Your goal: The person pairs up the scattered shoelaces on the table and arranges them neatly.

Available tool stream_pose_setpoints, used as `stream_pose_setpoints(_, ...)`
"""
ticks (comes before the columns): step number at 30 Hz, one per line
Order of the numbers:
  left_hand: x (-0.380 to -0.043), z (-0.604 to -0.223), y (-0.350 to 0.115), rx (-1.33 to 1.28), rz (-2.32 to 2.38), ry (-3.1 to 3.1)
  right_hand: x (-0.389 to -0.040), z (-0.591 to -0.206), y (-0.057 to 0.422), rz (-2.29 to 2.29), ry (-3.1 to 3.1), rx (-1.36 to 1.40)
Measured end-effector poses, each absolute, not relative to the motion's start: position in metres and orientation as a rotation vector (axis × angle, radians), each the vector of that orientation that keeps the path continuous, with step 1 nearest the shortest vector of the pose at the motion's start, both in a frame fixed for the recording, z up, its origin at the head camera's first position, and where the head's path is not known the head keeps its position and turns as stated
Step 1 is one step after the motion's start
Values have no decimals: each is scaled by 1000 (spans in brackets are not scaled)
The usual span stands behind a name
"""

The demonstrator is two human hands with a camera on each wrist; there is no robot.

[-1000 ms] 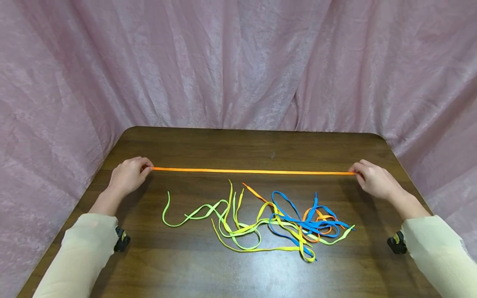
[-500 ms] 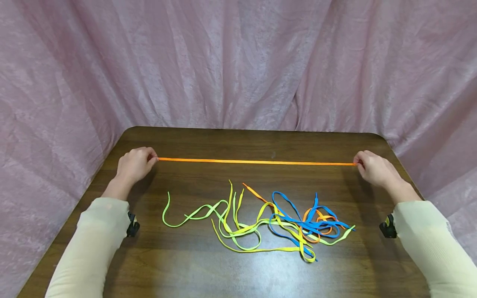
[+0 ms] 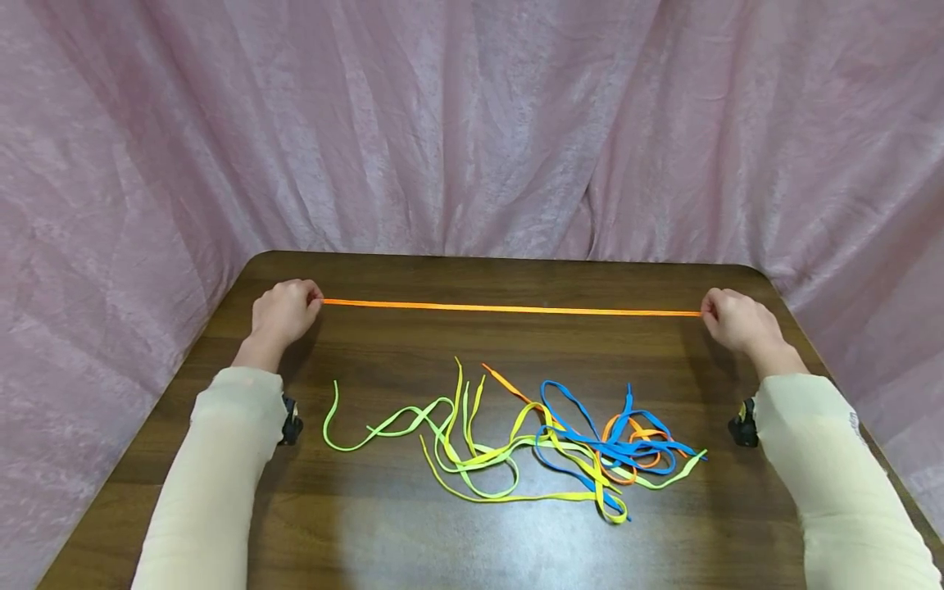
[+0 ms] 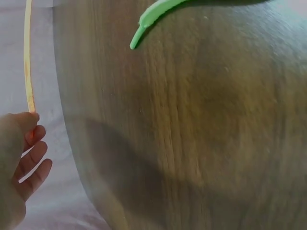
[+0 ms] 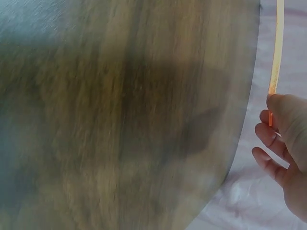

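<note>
An orange shoelace [image 3: 512, 309] stretches almost straight between both hands, over the far part of the table. My left hand [image 3: 286, 310] pinches its left end between thumb and forefinger. At the other end, my right hand [image 3: 737, 318] pinches the lace the same way. In the left wrist view the lace [image 4: 27, 62] runs up from the thumb tip of the left hand [image 4: 24, 153]. A short orange tip pokes out below the thumb of the right hand [image 5: 283, 143] in the right wrist view. The other fingers of both hands are loosely bent.
A loose tangle of shoelaces lies mid-table: a light green lace [image 3: 401, 424], a yellow lace [image 3: 516, 496], a blue lace [image 3: 571, 397] and another orange lace [image 3: 504, 382]. The brown wooden table [image 3: 413, 549] ends at a pink curtain [image 3: 472, 123] behind.
Both hands have moved away from the body toward the table's far edge, carrying the stretched orange shoelace. They have also come slightly closer together. The tangled laces lie as before.
</note>
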State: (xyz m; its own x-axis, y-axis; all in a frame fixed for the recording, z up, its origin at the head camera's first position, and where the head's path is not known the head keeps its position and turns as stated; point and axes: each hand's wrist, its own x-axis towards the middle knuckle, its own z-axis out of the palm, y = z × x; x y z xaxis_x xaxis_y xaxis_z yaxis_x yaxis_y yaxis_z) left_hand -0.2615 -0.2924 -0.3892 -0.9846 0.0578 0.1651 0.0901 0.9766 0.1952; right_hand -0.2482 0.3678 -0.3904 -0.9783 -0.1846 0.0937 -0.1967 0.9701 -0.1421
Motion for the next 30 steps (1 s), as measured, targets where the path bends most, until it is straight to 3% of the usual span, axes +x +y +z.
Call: stream_pose_setpoints(30,-295,-403,-280,27,-297,-3018,-278,-395,347,222,-3132,53)
